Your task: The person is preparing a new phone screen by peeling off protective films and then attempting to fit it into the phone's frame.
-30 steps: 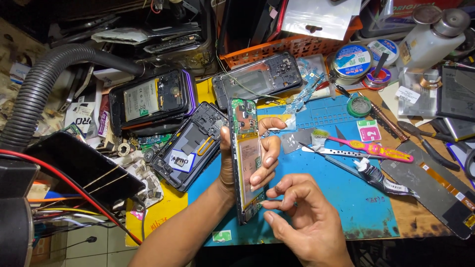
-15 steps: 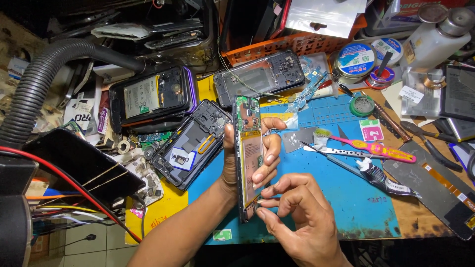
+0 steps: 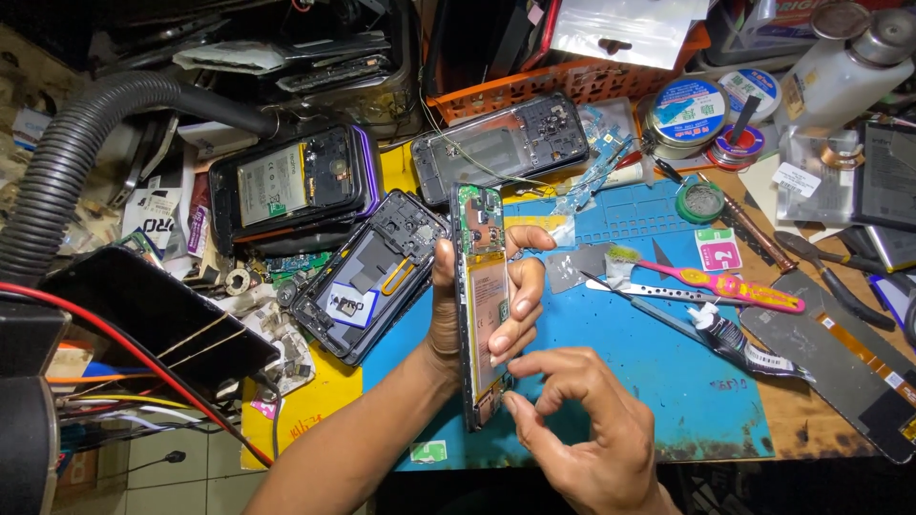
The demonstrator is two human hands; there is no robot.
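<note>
So I've got the opened phone [image 3: 482, 305] up on its edge above the blue mat [image 3: 658, 353], roughly over the middle of the bench [image 3: 811, 420] near its front edge. My left hand [image 3: 477, 305] has its grip clamped on it, thumb down one long side and fingers wrapped round the other, so the board and the yellowish battery face right. My right hand [image 3: 582, 420] is at the bottom end of the phone, thumb and forefinger pinched close together right at the lower corner. Can't tell if there's anything tiny between them, it's too small to see.

Just left of that, lying on the mat's left edge, is a black phone frame [image 3: 367, 277] with its insides showing. Behind it, another opened phone with a purple rim [image 3: 296, 186] sits on a pile of clutter, and a grey back housing [image 3: 501, 148] lies toward the back of the bench in front of an orange basket [image 3: 572, 81].

To the right on the mat there's a pink and yellow pry tool [image 3: 725, 284], metal tweezers [image 3: 649, 291] and a small glue tube [image 3: 735, 339]. A long flex strip [image 3: 840, 358] lies at the right end of the bench. Solder tins [image 3: 687, 110] and a white bottle [image 3: 840, 72] sit at the back right corner. A black ribbed hose [image 3: 86, 153] curves over the left end.
</note>
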